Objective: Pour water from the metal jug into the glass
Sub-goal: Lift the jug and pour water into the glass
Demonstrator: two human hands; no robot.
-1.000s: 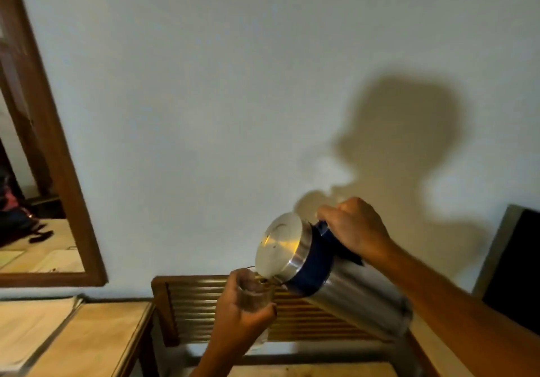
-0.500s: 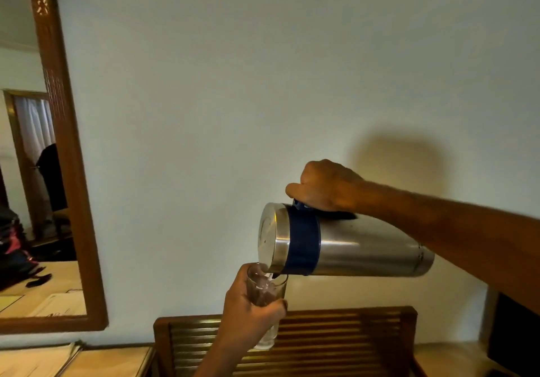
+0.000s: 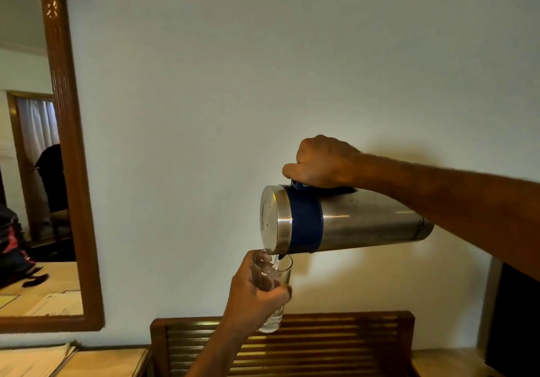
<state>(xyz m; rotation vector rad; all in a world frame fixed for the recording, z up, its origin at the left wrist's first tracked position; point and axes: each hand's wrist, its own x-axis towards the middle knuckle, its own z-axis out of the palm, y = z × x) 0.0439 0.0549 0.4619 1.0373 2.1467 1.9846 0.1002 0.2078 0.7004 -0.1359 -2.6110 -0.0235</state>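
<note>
The metal jug point(image 3: 359, 220), steel with a blue band near its lid, lies almost horizontal in the air, lid end to the left. My right hand point(image 3: 321, 162) grips its blue handle from above. A thin stream of water runs from the spout into a clear glass point(image 3: 279, 268) just under the lid. My left hand point(image 3: 254, 297) is wrapped around the glass and holds it upright in front of the wall. The glass bottom shows below my fingers.
A slatted wooden chair back point(image 3: 292, 344) stands below the glass. A wood-framed mirror point(image 3: 73, 172) hangs on the wall at left, above a light wooden table point(image 3: 102, 362) with papers. A dark object point(image 3: 514, 318) is at the far right.
The jug has gone from tilted with its base low to almost level. The view has risen, showing more wall and mirror. Water now falls into the glass.
</note>
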